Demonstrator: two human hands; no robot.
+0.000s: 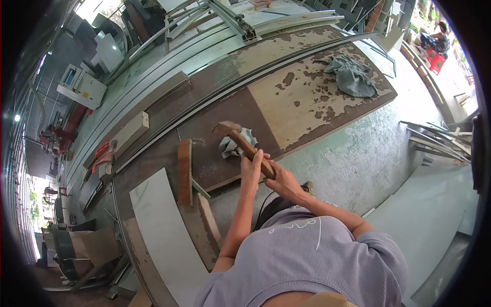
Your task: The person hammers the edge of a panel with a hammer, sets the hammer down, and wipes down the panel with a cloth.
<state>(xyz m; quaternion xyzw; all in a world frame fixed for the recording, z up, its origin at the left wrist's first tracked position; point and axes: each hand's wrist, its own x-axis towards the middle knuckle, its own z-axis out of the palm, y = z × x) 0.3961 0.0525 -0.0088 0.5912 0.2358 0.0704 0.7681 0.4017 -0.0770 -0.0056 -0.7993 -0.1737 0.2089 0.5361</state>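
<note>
A hammer (244, 145) with a wooden handle is held in both hands, its head up and to the left over the worktable (225, 115). My left hand (251, 166) grips the middle of the handle. Lower down, near the handle's end, my right hand (282, 179) is wrapped round it. Just behind the hammer, a crumpled grey cloth (238, 145) lies on the brown table surface. A brown wooden block (184, 173) stands to the left of the cloth.
A long metal strip (204, 104) runs diagonally across the table. Another grey cloth (353, 77) lies at the far right. A white panel (166, 230) is at the left, near orange-handled tools (104, 153). In the distance, a person (439, 38) sits on a red stool (435, 62).
</note>
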